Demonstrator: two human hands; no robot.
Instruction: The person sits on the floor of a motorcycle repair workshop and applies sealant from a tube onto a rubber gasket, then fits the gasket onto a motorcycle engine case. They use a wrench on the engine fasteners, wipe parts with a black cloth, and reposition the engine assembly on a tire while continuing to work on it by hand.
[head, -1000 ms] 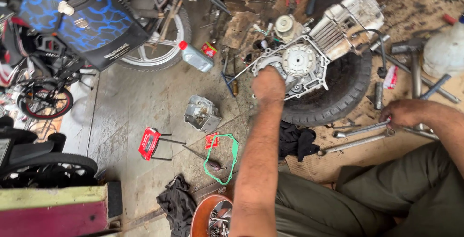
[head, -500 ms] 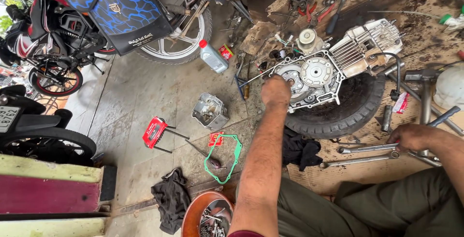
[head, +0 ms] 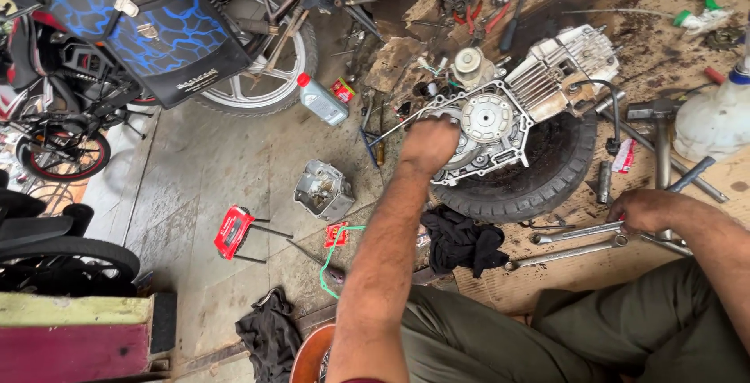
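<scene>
A silver motorcycle engine (head: 516,102) lies on a black tyre (head: 539,176) on the workshop floor. My left hand (head: 427,145) rests on the engine's left edge, fingers curled over the casing beside its round cover. My right hand (head: 644,210) is low at the right, closed around the end of a long steel wrench (head: 574,232) lying on the floor. A second wrench (head: 562,254) lies just below it.
A black rag (head: 461,242), a green gasket (head: 332,258), a metal engine part (head: 323,190), a red tool holder (head: 233,231) and an oil bottle (head: 322,102) lie on the concrete. Motorcycles (head: 156,47) stand at left. A hammer (head: 660,129) and a white jug (head: 715,121) sit at right.
The view has swung left and down, so the engine sits further right in frame. My left hand stays on the engine casing; my right hand stays on the wrench.
</scene>
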